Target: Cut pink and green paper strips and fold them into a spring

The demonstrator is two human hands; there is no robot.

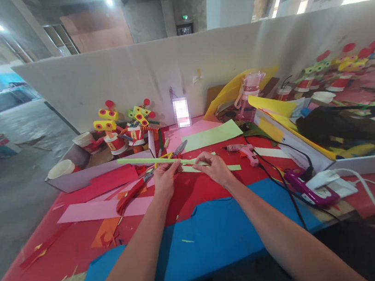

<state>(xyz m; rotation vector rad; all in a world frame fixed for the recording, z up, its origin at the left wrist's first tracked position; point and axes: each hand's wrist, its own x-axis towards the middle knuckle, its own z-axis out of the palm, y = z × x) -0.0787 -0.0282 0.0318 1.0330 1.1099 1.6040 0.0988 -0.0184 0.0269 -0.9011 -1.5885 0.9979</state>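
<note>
A narrow light-green paper strip (141,161) stretches between my two hands above the table, its long end pointing left. My left hand (165,178) is closed, pinching the strip near its middle. At the strip's right end, my right hand (214,168) pinches it between thumb and fingers. Another pale green strip (233,168) lies under the hands and sticks out to the right. Just behind them are yellow-handled scissors (179,149) and a light-green paper sheet (212,134). Red-handled scissors (129,199) rest left of my left hand on pink paper (103,209).
A pink glue gun (243,151) lies to the right, its black cable running past a purple power strip (311,188). Paper-cup figures (114,141) stand in a box at the left. Blue sheeting (218,234) covers the front edge. A cluttered box (332,157) stands right.
</note>
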